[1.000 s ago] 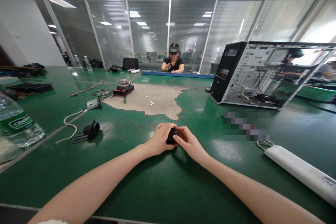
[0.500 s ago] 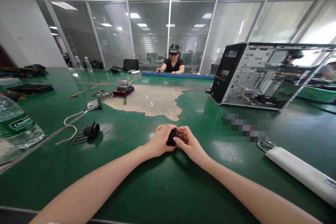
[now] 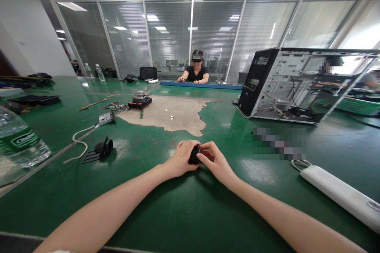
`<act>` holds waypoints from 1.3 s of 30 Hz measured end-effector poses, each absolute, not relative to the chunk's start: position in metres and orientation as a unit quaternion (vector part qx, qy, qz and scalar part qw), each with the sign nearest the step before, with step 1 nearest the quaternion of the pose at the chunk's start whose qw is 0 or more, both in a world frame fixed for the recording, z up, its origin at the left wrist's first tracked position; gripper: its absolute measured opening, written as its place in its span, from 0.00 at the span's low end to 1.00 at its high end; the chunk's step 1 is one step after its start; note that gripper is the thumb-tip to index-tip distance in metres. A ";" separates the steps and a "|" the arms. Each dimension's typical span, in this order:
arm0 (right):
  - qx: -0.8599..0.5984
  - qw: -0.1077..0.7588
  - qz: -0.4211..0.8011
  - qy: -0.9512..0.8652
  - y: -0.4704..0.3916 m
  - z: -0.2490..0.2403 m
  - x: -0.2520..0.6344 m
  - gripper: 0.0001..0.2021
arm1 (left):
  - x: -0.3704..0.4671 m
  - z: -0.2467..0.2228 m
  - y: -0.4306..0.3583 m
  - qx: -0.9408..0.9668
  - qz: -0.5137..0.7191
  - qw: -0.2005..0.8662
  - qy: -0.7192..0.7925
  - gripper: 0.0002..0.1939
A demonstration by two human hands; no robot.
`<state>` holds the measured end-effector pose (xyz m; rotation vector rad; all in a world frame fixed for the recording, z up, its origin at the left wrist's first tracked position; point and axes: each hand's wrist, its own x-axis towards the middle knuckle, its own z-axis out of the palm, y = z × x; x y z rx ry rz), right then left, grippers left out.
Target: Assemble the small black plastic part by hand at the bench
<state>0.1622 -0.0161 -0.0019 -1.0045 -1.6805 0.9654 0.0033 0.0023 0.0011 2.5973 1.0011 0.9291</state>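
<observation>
A small black part (image 3: 194, 155) is between my hands, low over the green table (image 3: 178, 213). My left hand (image 3: 181, 159) is wrapped round it from the left. From the right, the thumb and fingers of my right hand (image 3: 214, 159) pinch at the part's right side. What lies between those fingertips is mostly hidden. A black round piece with prongs (image 3: 103, 148) lies to the left of my hands.
An open computer case (image 3: 261, 87) stands at the right, with a white power strip (image 3: 338, 193) nearer. At the left are a water bottle (image 3: 22, 142), a metal bracket (image 3: 106, 118) and a red-black device (image 3: 140, 101). A person (image 3: 196, 73) sits across the table.
My right hand's fingers have shifted slightly and closed in nearer to the black part. My left hand has stayed in place around it.
</observation>
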 end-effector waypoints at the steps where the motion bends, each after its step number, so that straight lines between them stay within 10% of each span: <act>1: -0.414 0.460 0.400 -0.676 -0.015 -0.003 0.162 0.10 | 0.003 0.001 0.002 0.880 0.314 0.103 0.340 0.28; 39: -0.411 0.441 0.402 -0.690 -0.018 -0.002 0.161 0.09 | 0.003 0.002 0.002 0.881 0.307 0.109 0.343 0.28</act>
